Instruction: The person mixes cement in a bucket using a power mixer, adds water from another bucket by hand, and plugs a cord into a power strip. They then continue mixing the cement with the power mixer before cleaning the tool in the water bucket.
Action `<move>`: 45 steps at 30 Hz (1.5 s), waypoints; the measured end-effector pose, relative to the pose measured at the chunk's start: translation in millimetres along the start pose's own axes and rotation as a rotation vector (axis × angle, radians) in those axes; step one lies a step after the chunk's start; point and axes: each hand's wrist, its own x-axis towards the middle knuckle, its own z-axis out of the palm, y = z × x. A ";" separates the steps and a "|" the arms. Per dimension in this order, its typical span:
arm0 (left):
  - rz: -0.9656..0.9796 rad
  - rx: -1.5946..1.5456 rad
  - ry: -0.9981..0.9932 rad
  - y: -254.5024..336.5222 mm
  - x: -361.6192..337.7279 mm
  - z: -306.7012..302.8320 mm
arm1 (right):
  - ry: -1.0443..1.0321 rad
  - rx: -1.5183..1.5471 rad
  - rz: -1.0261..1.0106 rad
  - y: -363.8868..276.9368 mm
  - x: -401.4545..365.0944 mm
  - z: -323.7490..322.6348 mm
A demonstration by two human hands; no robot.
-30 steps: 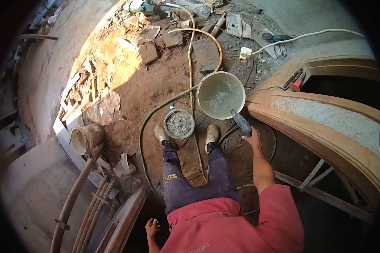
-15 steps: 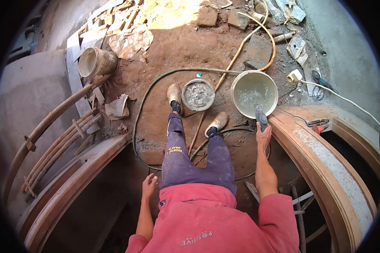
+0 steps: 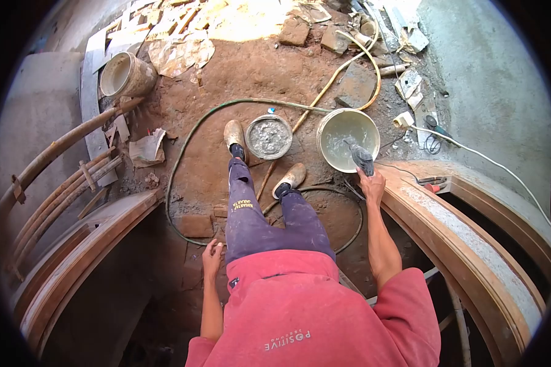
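Observation:
A dark grey scoop-like tool (image 3: 362, 159) is gripped at its near end by my right hand (image 3: 372, 183), at the near rim of a pale bucket (image 3: 324, 153). The tool's far end reaches over the cloudy water (image 3: 346, 131) inside; its exact shape is unclear. My left hand (image 3: 212, 254) hangs beside my left thigh, fingers loosely curled and apart, holding nothing. Between my feet and the pale bucket stands a smaller round bucket (image 3: 269, 137) of wet grey mortar.
A green hose (image 3: 193, 131) loops around my feet. Wooden frames (image 3: 98, 244) curve at both sides. An empty bucket (image 3: 128, 74) lies tilted at upper left. A white socket (image 3: 404, 120) with a cable lies right of the pale bucket, near a power tool (image 3: 438, 126).
The view has shifted, so the buckets and hose appear farther left. My right hand and the tool have moved farther over the pale bucket, and the tool has turned.

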 end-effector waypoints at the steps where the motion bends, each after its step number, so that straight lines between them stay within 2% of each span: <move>1: 0.000 -0.011 -0.010 2.8 0.9 4.0 | -0.016 0.041 -0.009 -3.7 -10.3 -17.6; 3: -0.004 0.064 -0.060 12.0 4.9 10.2 | 0.005 0.049 -0.017 -12.0 -33.7 -50.6; 4: 0.067 0.090 -0.029 18.9 4.4 18.4 | 0.046 0.100 -0.068 -15.1 -44.5 -65.1; 5: 0.073 0.085 -0.037 9.5 16.2 21.2 | 0.087 0.152 -0.119 -16.0 -54.4 -76.6; 6: 0.181 0.095 -0.035 -10.3 38.3 24.6 | 0.157 0.169 -0.190 -14.8 -63.1 -85.0; 7: 0.291 0.104 -0.031 -20.1 51.9 27.5 | 0.168 0.168 -0.194 -15.0 -72.1 -95.8; 9: 0.270 0.076 -0.053 -10.1 64.2 36.0 | 0.044 0.089 0.024 -20.9 -90.0 -124.4; 11: 0.351 0.103 -0.074 -12.2 85.1 39.1 | 0.038 0.108 0.033 -28.2 -109.6 -142.9; 12: 0.354 0.102 -0.074 -10.0 93.5 40.0 | 0.081 0.164 -0.027 -23.5 -115.6 -146.6; 14: 0.478 0.202 -0.011 -1.5 106.6 43.1 | 0.122 0.215 -0.095 -20.7 -128.4 -156.2; 15: 0.480 0.198 -0.007 9.4 106.9 44.1 | 0.122 0.217 -0.100 -22.5 -134.4 -162.1; 17: 0.350 0.122 0.012 34.0 99.7 45.6 | 0.101 0.228 -0.118 -27.9 -144.2 -172.4; 23: 0.395 0.036 0.221 66.4 87.8 48.4 | -0.055 0.258 -0.103 -66.7 -154.1 -177.6; 26: 0.363 0.019 0.280 67.4 94.6 50.0 | -0.098 0.212 -0.247 -77.5 -142.7 -150.5; 30: 0.329 0.003 0.285 90.5 77.2 53.0 | -0.256 0.061 -0.263 -111.2 -127.1 -101.3; 31: 0.346 0.071 0.227 90.3 80.9 53.1 | -0.268 0.049 -0.270 -116.6 -123.4 -83.5; 33: 0.355 0.124 0.178 90.5 85.4 57.0 | -0.186 0.121 -0.424 -132.4 -115.2 -42.8; 35: 0.270 0.349 0.050 88.7 84.7 63.3 | -0.220 0.108 -0.442 -146.7 -106.6 -4.1; 36: 0.259 0.344 0.052 91.8 80.9 63.5 | -0.242 0.102 -0.452 -154.5 -104.0 12.3; 37: 0.152 0.413 0.028 96.8 76.1 62.4 | -0.251 0.094 -0.456 -165.0 -102.9 25.0; 38: 0.046 0.481 0.002 103.3 74.2 59.0 | -0.306 0.036 -0.387 -176.1 -101.0 38.1; 39: 0.036 0.475 -0.001 103.4 77.3 55.3 | -0.361 -0.026 -0.314 -184.4 -99.0 51.3; 43: -0.115 0.528 -0.100 106.1 81.0 46.0 | -0.272 -0.145 -0.457 -191.9 -88.9 103.5; 45: -0.227 0.592 -0.146 106.4 84.1 41.5 | -0.274 -0.114 -0.441 -197.8 -88.2 116.6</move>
